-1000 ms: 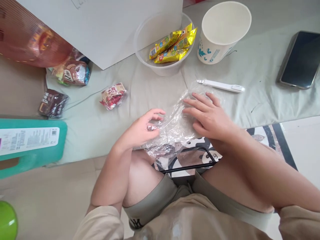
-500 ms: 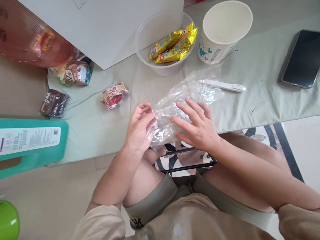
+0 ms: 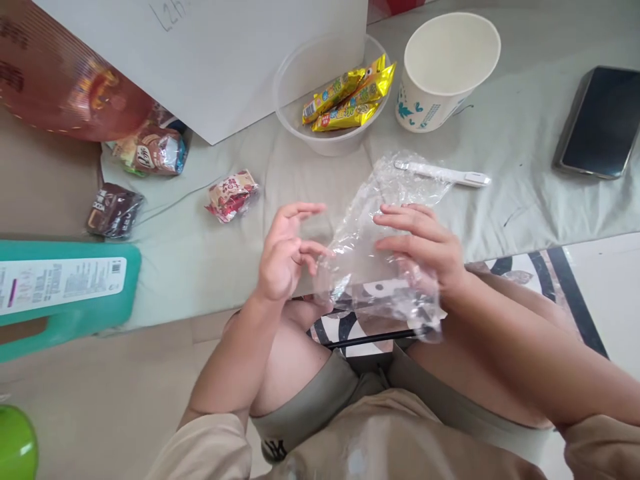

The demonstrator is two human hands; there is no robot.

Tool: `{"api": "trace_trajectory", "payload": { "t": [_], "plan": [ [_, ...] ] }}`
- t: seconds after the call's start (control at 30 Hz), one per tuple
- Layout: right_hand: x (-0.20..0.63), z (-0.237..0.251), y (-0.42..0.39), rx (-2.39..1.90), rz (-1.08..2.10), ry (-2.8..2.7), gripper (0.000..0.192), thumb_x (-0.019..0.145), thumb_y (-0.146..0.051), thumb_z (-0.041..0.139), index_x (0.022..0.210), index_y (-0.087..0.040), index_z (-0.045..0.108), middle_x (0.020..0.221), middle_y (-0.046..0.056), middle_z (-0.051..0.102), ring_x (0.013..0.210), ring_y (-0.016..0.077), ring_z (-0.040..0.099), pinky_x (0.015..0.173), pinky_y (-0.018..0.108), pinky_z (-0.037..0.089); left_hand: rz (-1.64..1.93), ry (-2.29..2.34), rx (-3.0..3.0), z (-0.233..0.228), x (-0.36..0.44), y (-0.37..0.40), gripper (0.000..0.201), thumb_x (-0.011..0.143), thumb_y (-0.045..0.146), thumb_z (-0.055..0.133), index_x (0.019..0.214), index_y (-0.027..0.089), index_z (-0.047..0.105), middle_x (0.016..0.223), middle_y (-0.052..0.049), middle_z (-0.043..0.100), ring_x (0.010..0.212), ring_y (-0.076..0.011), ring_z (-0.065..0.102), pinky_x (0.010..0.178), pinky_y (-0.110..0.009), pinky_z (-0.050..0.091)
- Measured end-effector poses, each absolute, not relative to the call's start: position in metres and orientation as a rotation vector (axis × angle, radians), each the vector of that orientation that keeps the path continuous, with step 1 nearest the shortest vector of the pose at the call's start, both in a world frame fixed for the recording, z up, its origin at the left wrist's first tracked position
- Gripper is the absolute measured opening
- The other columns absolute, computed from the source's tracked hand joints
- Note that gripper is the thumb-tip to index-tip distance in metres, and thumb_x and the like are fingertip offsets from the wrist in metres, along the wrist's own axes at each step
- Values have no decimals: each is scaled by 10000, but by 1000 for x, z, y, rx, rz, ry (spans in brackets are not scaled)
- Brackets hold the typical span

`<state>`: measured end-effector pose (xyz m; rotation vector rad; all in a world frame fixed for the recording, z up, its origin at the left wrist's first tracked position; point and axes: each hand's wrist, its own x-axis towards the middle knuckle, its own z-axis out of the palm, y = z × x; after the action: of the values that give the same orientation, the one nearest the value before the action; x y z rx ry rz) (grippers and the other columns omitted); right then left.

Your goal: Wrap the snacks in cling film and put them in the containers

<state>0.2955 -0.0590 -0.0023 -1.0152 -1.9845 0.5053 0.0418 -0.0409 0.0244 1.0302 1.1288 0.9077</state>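
Observation:
A crumpled clear plastic bag (image 3: 370,233) stretches from the table out over its front edge, above my lap. My right hand (image 3: 433,250) is at the bag's right side, its long fingers reaching left over the film. Its thumb is behind the plastic, and a bunched part of the bag hangs below the palm. At the left edge of the bag is my left hand (image 3: 285,257), fingers apart and curved. Its lower fingertips are close to the film; contact is unclear. A white-handled utility knife (image 3: 460,175) lies at the bag's far end, its tip over the film.
Behind the bag stand a clear round tub (image 3: 295,127) with yellow snack packets (image 3: 345,100) and a paper cup (image 3: 430,93). A phone (image 3: 600,123) lies right. Wrapped snacks (image 3: 233,195) and a teal jug (image 3: 100,300) are left, beside a large white board (image 3: 240,60).
My right hand has moved right and turned, and the bag's near part has spread toward my lap with it. The fingers of my left hand have opened from the bag's edge.

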Motion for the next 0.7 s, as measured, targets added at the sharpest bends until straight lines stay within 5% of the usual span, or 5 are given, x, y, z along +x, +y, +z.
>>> {"api": "trace_trajectory", "payload": {
  "t": [0.17, 0.23, 0.37, 0.5, 0.7],
  "plan": [
    [312, 15, -50, -934, 934, -1838, 349, 1019, -522, 530, 916, -310, 787, 1147, 64, 818, 1266, 300, 708, 1081, 509, 570, 718, 1091, 1564, 19, 40, -24, 597, 717, 284, 821, 1290, 362, 676, 1694, -96, 411, 678, -101, 701, 517, -223, 503],
    [309, 15, -48, -792, 969, -1880, 249, 1015, -412, 571, 955, -307, 788, 1163, 49, 818, 1261, 273, 713, 1085, 480, 569, 680, 1026, 1711, 15, 48, -23, 592, 737, 269, 836, 1299, 385, 690, 1672, -82, 454, 721, -117, 720, 606, -251, 563],
    [304, 8, -46, -664, 959, -1955, 247, 1007, -296, 530, 1020, -299, 777, 1218, 43, 806, 1265, 244, 712, 1090, 470, 561, 672, 995, 2031, 7, 56, -18, 273, 887, 245, 686, 1124, 330, 792, 1358, -55, 746, 1038, -216, 776, 830, -309, 613],
    [307, 5, -42, -774, 927, -1936, 262, 1016, -370, 541, 1095, -300, 782, 1164, 60, 820, 1250, 255, 721, 1057, 461, 579, 707, 1131, 2228, 2, 45, -15, 212, 917, 241, 631, 987, 274, 829, 1058, -57, 841, 901, -204, 804, 724, -282, 588],
    [303, 9, -41, -879, 1004, -1738, 279, 1041, -374, 546, 1019, -296, 812, 1041, 61, 834, 1084, 243, 780, 1012, 431, 602, 568, 1234, 2306, 15, 30, -23, 196, 885, 228, 641, 775, 218, 803, 1151, -75, 824, 723, -167, 757, 568, -272, 485]
  ]
}}
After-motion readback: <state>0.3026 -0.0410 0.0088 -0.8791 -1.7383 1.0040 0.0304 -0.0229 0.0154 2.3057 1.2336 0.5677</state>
